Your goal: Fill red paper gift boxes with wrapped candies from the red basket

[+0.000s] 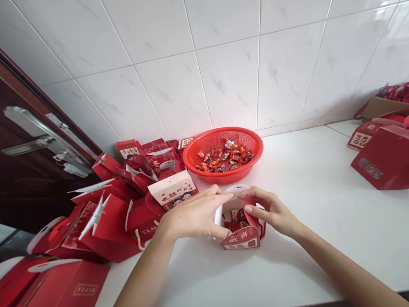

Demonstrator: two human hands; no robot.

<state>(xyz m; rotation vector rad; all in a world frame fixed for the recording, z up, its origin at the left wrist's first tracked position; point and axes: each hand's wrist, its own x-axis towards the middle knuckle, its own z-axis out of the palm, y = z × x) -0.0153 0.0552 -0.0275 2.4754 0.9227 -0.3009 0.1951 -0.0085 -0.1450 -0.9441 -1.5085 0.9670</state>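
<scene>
A small red gift box (241, 240) with white Chinese print stands upright on the white table, its top flaps open. Wrapped candies (238, 215) lie inside it. My left hand (199, 214) spans the box's left side, thumb at the near rim and fingers at the far flap. With thumb and fingers, my right hand (269, 210) pinches the red flap on the right side. Just behind the box, a red plastic basket (224, 176) holds a heap of wrapped candies.
Many red gift boxes (106, 228) crowd the left side of the table (309, 269). More red boxes (396, 156) and a cardboard carton (384, 107) stand at the right. A tiled wall (230, 83) rises behind; a dark door (6, 158) is at far left.
</scene>
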